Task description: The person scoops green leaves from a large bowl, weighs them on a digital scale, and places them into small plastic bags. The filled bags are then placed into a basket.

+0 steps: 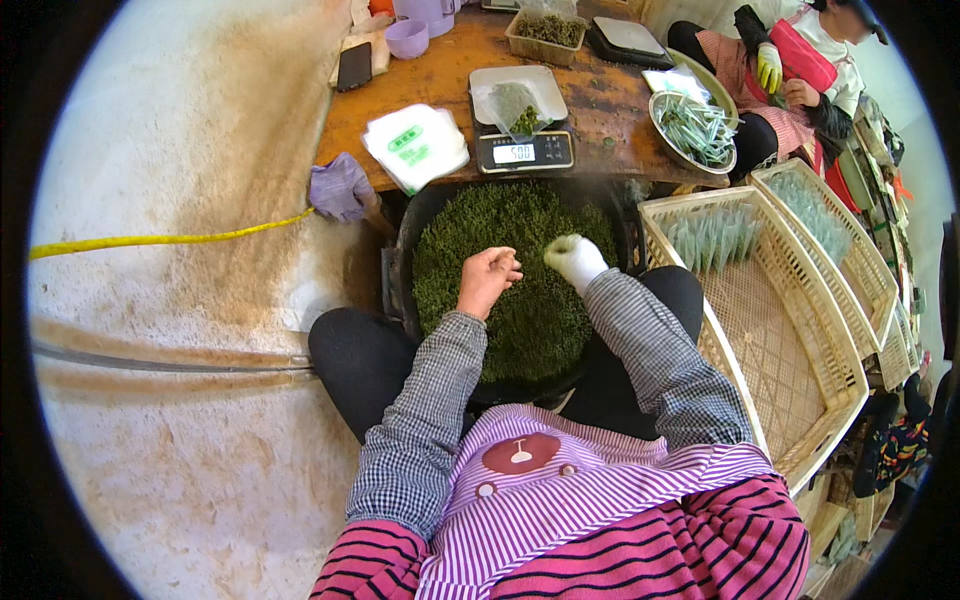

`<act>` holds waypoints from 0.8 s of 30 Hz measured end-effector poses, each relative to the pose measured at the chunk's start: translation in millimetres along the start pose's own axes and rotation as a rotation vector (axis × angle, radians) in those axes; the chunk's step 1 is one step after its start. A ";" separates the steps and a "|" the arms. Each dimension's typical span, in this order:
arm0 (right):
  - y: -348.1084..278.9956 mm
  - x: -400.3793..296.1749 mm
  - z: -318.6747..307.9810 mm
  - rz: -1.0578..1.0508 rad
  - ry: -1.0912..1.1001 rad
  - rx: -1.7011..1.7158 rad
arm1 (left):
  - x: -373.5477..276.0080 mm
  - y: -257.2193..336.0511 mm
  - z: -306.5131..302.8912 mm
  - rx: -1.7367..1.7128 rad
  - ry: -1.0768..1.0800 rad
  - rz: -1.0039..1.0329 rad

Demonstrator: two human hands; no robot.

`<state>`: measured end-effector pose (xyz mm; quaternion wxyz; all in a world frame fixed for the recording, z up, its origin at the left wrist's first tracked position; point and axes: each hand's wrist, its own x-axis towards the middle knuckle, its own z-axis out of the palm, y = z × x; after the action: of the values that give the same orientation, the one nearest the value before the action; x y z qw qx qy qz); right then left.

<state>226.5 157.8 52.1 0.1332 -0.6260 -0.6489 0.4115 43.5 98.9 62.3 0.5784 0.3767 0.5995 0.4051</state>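
Note:
A black tub (pixel 406 225) between the knees holds a deep bed of small green clusters (pixel 517 322) that look like green peppercorns. Over it hovers my bare left hand (pixel 487 279), fingers curled and thumb close to the forefinger; anything pinched there is too small to make out. To its right, my right hand (pixel 576 261) in a whitish glove is bent into a loose fist above the same bed, its inside hidden. Beyond the tub, a digital scale (pixel 525 154) with a lit display carries a clear plastic bag (pixel 514 105) with some green clusters inside.
Printed plastic bags (pixel 416 146) lie stacked on the wooden table (pixel 442 75), near a phone (pixel 354 67) and a purple bowl (pixel 407 39). A metal bowl (pixel 694 131) holds thin strips. Right stands a cream crate (pixel 780 330) with filled bags (pixel 712 236). Another person (pixel 787 82) sits beyond.

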 end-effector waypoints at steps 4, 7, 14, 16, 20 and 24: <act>-9.3 -2.8 -12.6 -0.047 -0.029 0.755 | -0.7 -4.4 1.9 -0.018 0.041 0.009; -9.4 -8.5 -23.9 -0.093 -0.091 0.881 | -5.6 1.1 7.0 -0.020 0.066 -0.014; -49.4 -20.3 -51.6 -0.035 0.049 1.033 | -7.1 11.2 18.2 -0.014 0.038 0.021; -63.9 -8.4 -54.5 -0.145 0.128 1.074 | -4.2 3.4 19.8 -0.027 0.021 0.012; -95.3 37.3 -49.2 -0.415 0.582 0.573 | -7.6 -12.1 21.3 -0.015 0.034 -0.033; -127.9 79.7 -39.5 -0.583 0.957 -0.127 | -12.3 -17.3 19.0 -0.009 0.037 -0.080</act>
<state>149.3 261.5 139.2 0.4831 -0.5445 -0.6856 -0.0120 63.4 81.8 51.1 0.5844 0.3423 0.6230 0.3913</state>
